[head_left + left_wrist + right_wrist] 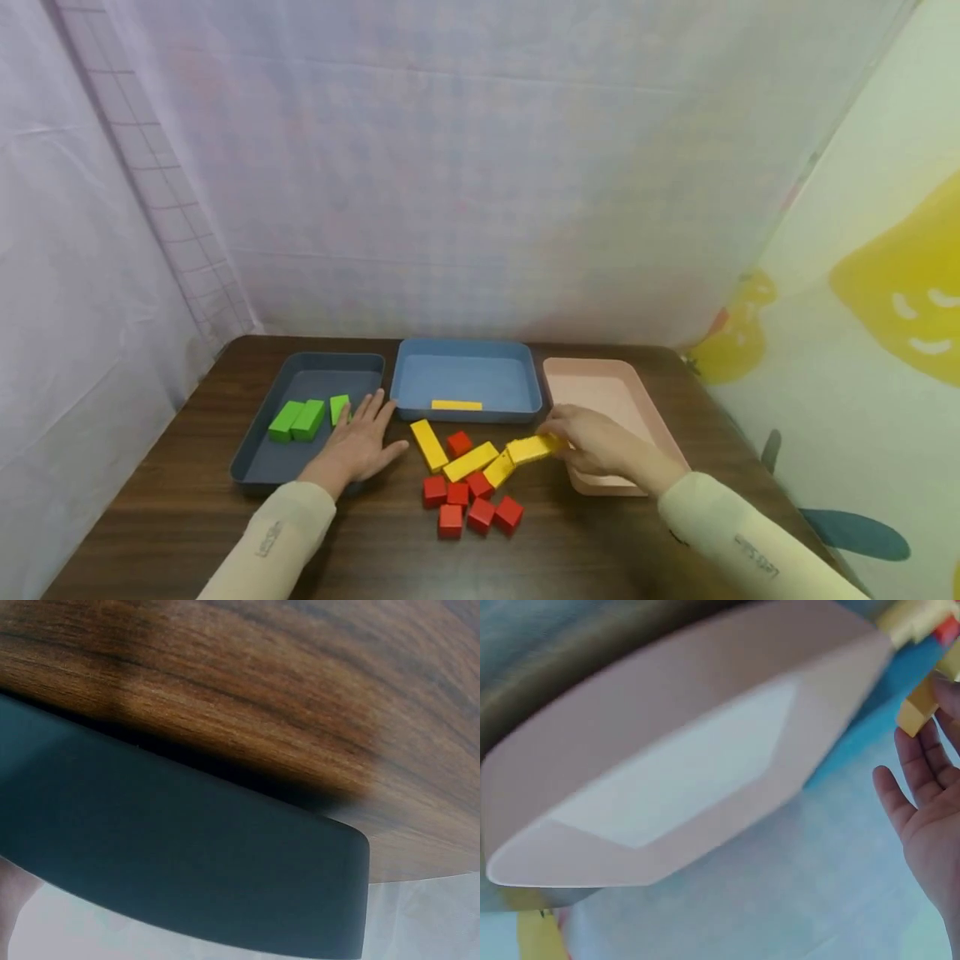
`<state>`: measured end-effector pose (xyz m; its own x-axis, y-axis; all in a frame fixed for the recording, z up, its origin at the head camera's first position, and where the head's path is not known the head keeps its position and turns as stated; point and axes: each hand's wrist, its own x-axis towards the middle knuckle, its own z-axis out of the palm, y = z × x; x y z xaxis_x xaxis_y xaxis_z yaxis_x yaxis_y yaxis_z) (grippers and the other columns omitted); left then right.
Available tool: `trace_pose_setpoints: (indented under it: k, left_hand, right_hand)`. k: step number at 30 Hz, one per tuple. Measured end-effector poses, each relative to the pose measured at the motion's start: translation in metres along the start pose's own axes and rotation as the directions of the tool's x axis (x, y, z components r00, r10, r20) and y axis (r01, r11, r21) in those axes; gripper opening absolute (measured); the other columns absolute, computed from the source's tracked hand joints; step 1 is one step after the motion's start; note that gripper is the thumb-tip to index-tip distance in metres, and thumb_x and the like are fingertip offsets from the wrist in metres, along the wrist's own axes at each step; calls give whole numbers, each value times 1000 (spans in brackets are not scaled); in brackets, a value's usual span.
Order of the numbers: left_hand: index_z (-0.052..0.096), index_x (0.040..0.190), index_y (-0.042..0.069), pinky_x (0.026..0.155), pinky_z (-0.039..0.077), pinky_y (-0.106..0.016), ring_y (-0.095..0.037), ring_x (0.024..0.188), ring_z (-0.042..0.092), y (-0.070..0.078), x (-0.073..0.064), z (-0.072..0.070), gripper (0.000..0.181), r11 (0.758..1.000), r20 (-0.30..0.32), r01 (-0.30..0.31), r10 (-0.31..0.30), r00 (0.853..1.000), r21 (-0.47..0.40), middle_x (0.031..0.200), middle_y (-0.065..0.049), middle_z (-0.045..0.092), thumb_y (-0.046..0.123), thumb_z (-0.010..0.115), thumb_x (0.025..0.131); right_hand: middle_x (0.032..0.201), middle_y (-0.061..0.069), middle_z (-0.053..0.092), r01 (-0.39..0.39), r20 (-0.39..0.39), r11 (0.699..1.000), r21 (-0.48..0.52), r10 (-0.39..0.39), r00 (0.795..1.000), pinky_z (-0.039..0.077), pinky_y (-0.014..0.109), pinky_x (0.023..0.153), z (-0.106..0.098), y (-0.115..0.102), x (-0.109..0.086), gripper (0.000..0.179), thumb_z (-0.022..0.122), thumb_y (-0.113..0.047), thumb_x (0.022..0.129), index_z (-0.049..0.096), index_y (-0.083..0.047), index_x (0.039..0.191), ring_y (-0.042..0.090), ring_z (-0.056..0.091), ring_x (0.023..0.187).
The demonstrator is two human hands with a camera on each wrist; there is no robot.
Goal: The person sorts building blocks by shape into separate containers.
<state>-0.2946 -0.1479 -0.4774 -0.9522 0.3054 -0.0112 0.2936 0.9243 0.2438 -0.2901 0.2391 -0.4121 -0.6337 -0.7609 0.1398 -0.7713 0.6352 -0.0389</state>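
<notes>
Head view: the right hand [596, 440] pinches one end of a yellow block [532, 450], which lies at 2 o'clock from a cluster of red cubes [450, 522]. Its free end, toward 9 o'clock, meets or overlaps a second yellow block [498, 472]; I cannot tell which. A sideways pull could drag that neighbour along or knock it into the cubes. An end-only hold might also let the block twist loose. The pink tray [588, 379] sits at 2 o'clock from the block, its side wall beneath the hand and wrist, so a low sweep could snag the rim. The blue tray [465, 371] is toward 11 o'clock. Over at 9 o'clock the left hand [358, 450] is spread above the side wall of the dark tray [300, 382], fingertips beside a green block [339, 407]; leaning on that rim could tip the tray and slide its contents.

Left wrist view: the dark tray's outer wall fills the lower part, against the table [225, 690]. Just a sliver of skin shows at 8 o'clock, so the fingers cannot be judged here.

Right wrist view: toward 2 o'clock, thumb and fingers pinch the yellow block, one finger standing off it; so narrow a contact could slip if the block is bumped.
</notes>
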Motion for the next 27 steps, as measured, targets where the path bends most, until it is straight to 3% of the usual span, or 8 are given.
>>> trace_pose_setpoints:
  k: [3,7,10,14,19,27]
  left_hand:
    - [29,156,5,116,5,-63,-42,148,13,-3,-2,-2,76,1000,-8,6,-6,1000,-7,162,-23,13,50,52,100]
    - [28,156,5,116,6,-64,-42,148,13,-4,-2,0,76,1000,-11,4,-4,1000,-3,163,-22,13,51,51,100]
    - [28,156,6,116,6,-63,-41,149,13,-1,-1,3,77,1000,-10,6,-6,1000,-2,163,-21,14,52,51,100]
    - [28,157,7,117,5,-62,-39,149,13,4,1,4,77,1000,-3,16,-17,1000,-2,163,-19,13,52,51,100]
    - [28,157,7,117,5,-61,-38,150,12,6,3,0,78,1000,5,17,-17,1000,11,164,-19,12,54,51,99]
    - [28,157,8,117,5,-60,-38,150,12,7,5,1,77,999,3,28,-28,1000,22,164,-18,13,54,50,99]
  right_hand:
    - [107,5,66,-88,-69,995,38,91,994,54,41,85,-10,9,13,30,76,-11,85,71,-6,114,21,62,95]
    - [108,8,67,-226,-105,972,66,232,967,55,43,83,-13,26,28,30,75,-16,88,70,-5,115,23,63,92]
    - [95,8,63,-254,-141,964,73,262,955,54,41,73,-10,40,37,21,76,-11,86,68,-6,105,23,59,81]
    - [93,12,59,-295,-168,951,96,308,937,52,45,75,-2,54,48,24,73,-6,85,68,-1,108,26,58,83]
    - [103,16,59,-419,-105,905,77,425,899,51,49,86,2,53,65,34,68,-9,87,68,3,119,31,59,94]
    - [107,15,61,-485,-1,874,-33,485,874,50,48,88,20,42,100,29,62,-6,88,71,-4,116,32,59,101]
